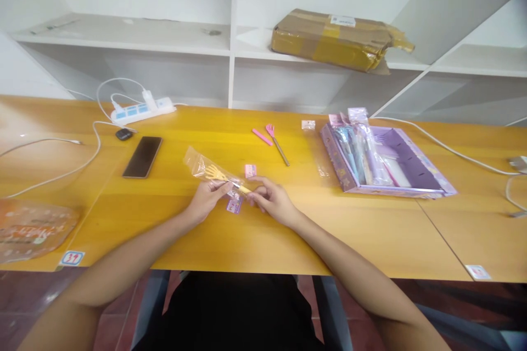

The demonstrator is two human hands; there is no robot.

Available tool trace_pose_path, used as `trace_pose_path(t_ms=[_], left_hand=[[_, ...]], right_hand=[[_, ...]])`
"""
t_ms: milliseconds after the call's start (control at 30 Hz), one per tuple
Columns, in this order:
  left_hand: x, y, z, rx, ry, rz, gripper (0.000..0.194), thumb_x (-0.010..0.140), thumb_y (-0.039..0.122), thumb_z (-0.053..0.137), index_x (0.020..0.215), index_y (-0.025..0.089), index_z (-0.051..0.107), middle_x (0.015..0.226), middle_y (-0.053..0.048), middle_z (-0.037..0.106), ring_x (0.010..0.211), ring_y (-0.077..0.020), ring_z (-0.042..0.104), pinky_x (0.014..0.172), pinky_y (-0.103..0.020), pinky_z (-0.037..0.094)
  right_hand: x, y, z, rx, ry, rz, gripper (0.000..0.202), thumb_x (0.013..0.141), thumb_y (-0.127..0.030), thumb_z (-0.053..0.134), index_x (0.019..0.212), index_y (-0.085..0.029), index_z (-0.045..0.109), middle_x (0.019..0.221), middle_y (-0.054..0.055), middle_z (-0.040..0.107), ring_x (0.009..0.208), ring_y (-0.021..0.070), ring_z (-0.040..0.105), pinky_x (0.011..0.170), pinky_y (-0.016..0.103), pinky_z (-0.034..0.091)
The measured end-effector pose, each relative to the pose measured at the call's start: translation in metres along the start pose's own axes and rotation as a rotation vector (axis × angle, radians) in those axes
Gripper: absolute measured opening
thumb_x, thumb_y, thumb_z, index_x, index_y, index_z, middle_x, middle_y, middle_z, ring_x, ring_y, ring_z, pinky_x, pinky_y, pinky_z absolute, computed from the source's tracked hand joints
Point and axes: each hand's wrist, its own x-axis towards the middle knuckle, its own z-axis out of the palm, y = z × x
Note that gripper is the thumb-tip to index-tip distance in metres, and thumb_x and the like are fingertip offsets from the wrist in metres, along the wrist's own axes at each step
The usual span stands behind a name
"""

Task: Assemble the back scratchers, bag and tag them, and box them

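Between my two hands is a small yellow back scratcher (214,173) with a hand-shaped head, lying in a clear plastic bag (194,160). My left hand (209,197) pinches it near the middle, thumb on top. At the handle end, my right hand (269,200) has thumb and fingers closed on it, the index finger raised. A purple printed card (234,204) shows just below the bag. A pink card (250,170) lies behind my right fingers. Farther back lie a pink-headed scratcher with a metal rod (280,149) and a separate pink stick (262,136).
On the right stands a purple tray (424,167) with several bagged scratchers (364,148). A phone (142,157), power strip (143,111) and cables are at left. A printed plastic bag (35,227) lies at the left edge. A taped carton (329,41) rests on the shelf.
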Motion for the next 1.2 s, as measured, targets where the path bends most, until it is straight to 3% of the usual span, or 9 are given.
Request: trace_pose_path(t_ms=[133, 300, 467, 600, 833, 1000, 1200], left_hand=[[-0.003, 0.002, 0.004, -0.010, -0.002, -0.007, 0.037, 0.086, 0.051, 0.084, 0.098, 0.016, 0.084, 0.099, -0.010, 0.082, 0.090, -0.0251, 0.076, 0.087, -0.037, 0.060], [0.003, 0.008, 0.001, -0.172, 0.158, 0.007, 0.043, 0.079, 0.051, 0.091, 0.097, 0.013, 0.081, 0.090, -0.009, 0.082, 0.074, -0.0205, 0.076, 0.080, -0.037, 0.063], [0.010, 0.014, -0.007, -0.287, 0.236, 0.005, 0.043, 0.074, 0.049, 0.095, 0.088, 0.013, 0.077, 0.078, -0.006, 0.080, 0.075, -0.0198, 0.078, 0.074, -0.030, 0.062], [0.009, 0.017, -0.007, -0.307, 0.208, -0.026, 0.044, 0.073, 0.049, 0.096, 0.090, 0.014, 0.077, 0.079, -0.005, 0.079, 0.077, -0.0198, 0.079, 0.074, -0.030, 0.062], [0.000, 0.011, 0.001, -0.203, 0.053, -0.017, 0.041, 0.078, 0.047, 0.092, 0.100, 0.014, 0.081, 0.093, -0.008, 0.082, 0.075, -0.0192, 0.076, 0.074, -0.035, 0.064], [-0.001, 0.006, 0.001, -0.150, 0.080, 0.008, 0.040, 0.079, 0.048, 0.091, 0.100, 0.014, 0.083, 0.088, -0.007, 0.081, 0.073, -0.0191, 0.075, 0.075, -0.034, 0.064], [0.001, 0.008, -0.003, -0.174, 0.077, -0.003, 0.041, 0.079, 0.049, 0.091, 0.096, 0.013, 0.081, 0.080, -0.007, 0.079, 0.074, -0.0212, 0.077, 0.075, -0.035, 0.064]], right_hand=[[0.000, 0.000, -0.002, 0.011, -0.025, -0.045, 0.049, 0.101, -0.050, 0.068, 0.140, -0.024, 0.053, 0.080, -0.004, 0.071, 0.052, 0.0094, 0.052, 0.053, 0.024, 0.044], [0.002, -0.004, -0.016, 0.181, -0.044, -0.074, 0.052, 0.096, -0.049, 0.075, 0.138, -0.026, 0.055, 0.089, -0.003, 0.064, 0.063, 0.0100, 0.055, 0.059, 0.024, 0.048], [0.003, -0.008, -0.029, 0.273, -0.090, 0.009, 0.049, 0.092, -0.054, 0.078, 0.128, -0.024, 0.062, 0.102, 0.005, 0.072, 0.071, 0.0124, 0.060, 0.065, 0.027, 0.054], [0.005, -0.005, -0.030, 0.313, -0.097, 0.024, 0.044, 0.088, -0.057, 0.082, 0.112, -0.023, 0.065, 0.098, 0.005, 0.075, 0.071, 0.0131, 0.063, 0.067, 0.028, 0.056], [0.010, 0.004, -0.025, 0.306, -0.067, 0.035, 0.047, 0.076, -0.054, 0.093, 0.094, -0.023, 0.063, 0.081, -0.001, 0.070, 0.068, 0.0124, 0.062, 0.063, 0.025, 0.054], [0.008, 0.000, -0.029, 0.322, -0.124, 0.041, 0.043, 0.076, -0.046, 0.094, 0.098, -0.021, 0.067, 0.085, 0.001, 0.075, 0.072, 0.0128, 0.065, 0.068, 0.026, 0.056], [0.006, -0.004, -0.036, 0.268, -0.117, 0.057, 0.038, 0.085, -0.052, 0.085, 0.104, -0.021, 0.074, 0.094, 0.005, 0.079, 0.068, 0.0127, 0.064, 0.066, 0.029, 0.058]])
